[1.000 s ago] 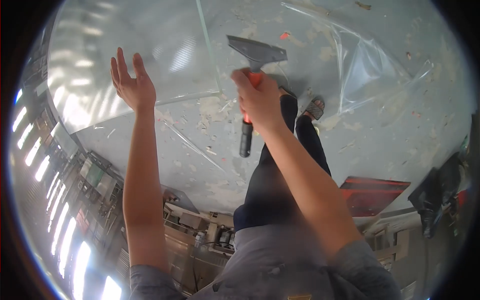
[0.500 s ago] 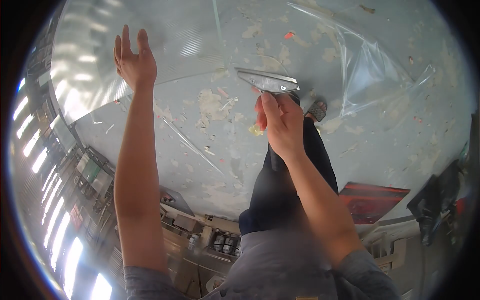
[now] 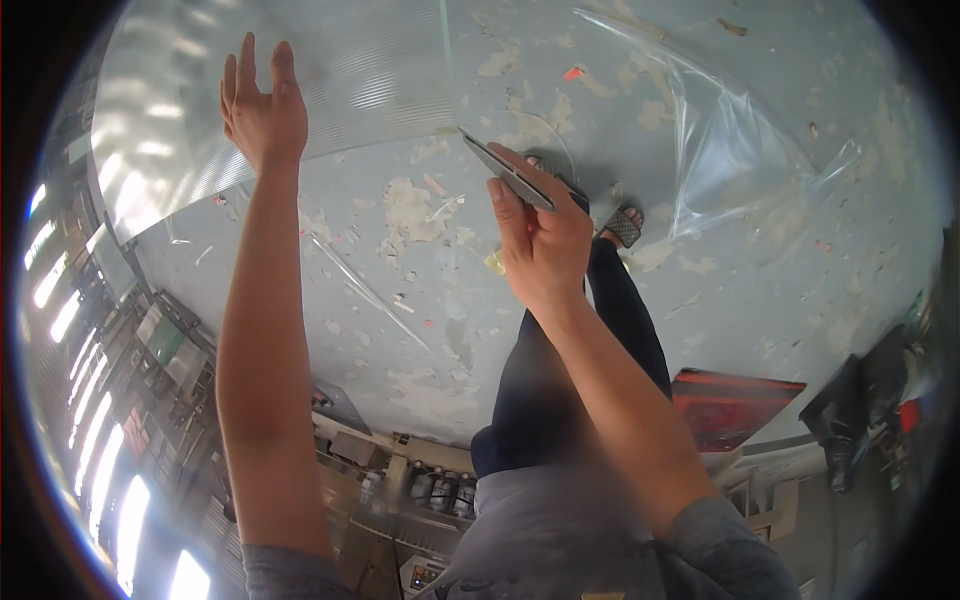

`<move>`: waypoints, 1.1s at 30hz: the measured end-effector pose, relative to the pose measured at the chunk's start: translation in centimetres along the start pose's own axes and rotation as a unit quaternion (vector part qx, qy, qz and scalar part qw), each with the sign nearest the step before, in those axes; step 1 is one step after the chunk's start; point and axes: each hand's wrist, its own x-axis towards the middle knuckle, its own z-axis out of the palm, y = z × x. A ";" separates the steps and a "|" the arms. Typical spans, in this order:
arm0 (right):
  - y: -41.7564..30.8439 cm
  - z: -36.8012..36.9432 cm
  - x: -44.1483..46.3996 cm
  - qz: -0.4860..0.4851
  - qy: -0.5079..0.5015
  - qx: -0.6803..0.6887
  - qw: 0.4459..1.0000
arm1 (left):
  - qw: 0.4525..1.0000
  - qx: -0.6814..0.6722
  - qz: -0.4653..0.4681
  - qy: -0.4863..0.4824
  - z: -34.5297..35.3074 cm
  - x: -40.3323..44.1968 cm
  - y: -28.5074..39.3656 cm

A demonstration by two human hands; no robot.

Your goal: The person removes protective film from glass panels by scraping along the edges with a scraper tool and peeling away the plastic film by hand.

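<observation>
My left hand (image 3: 268,115) is stretched out over the ribbed, see-through plastic sheet (image 3: 380,95), fingers apart and holding nothing. Whether its palm touches the sheet I cannot tell. My right hand (image 3: 548,245) grips a silver metal utility knife (image 3: 505,175) between thumb and fingers. Its narrow end points up and left, close to the sheet's near right corner. Part of the knife's body is hidden by the fingers.
Crumpled clear film (image 3: 735,150) lies on the worn grey floor (image 3: 410,210) at the right. A thin clear strip (image 3: 370,290) rests below the sheet. My sandalled foot (image 3: 625,226) stands near the knife. A red panel (image 3: 735,405) lies lower right.
My right hand has turned the knife, so its edge now shows instead of its flat side, and has shifted slightly left. My left hand stays spread over the sheet.
</observation>
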 end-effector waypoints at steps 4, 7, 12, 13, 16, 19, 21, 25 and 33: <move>0.3 -0.1 0.1 -0.056 0.008 -0.091 0.994 | 1.000 -0.006 0.004 0.001 0.0 0.0 -0.1; 0.4 0.1 0.3 -0.097 0.019 -0.148 0.984 | 1.000 -0.010 0.004 -0.001 0.0 0.0 -0.1; -0.1 0.5 0.1 -0.087 0.028 -0.171 0.981 | 1.000 -0.005 0.006 -0.002 -0.1 -0.1 -0.2; -0.1 0.5 0.2 -0.085 0.029 -0.178 0.980 | 1.000 -0.007 0.004 0.001 0.0 -0.1 -0.2; -0.2 0.5 0.4 -0.086 0.030 -0.191 0.977 | 1.000 -0.002 0.011 0.002 0.1 -0.2 -0.4; -0.3 0.5 0.6 -0.091 0.029 -0.201 0.975 | 1.000 0.007 0.013 0.005 0.1 -0.2 -0.5; -0.4 0.6 0.7 -0.093 0.032 -0.210 0.973 | 1.000 0.012 0.015 0.007 0.1 -0.2 -0.5; -0.5 0.7 0.7 -0.098 0.032 -0.228 0.968 | 1.000 0.011 0.009 0.007 -0.1 -0.4 -0.2; 0.5 1.7 0.6 -0.122 0.064 -0.220 0.966 | 1.000 0.009 0.000 0.005 -0.6 -0.5 0.4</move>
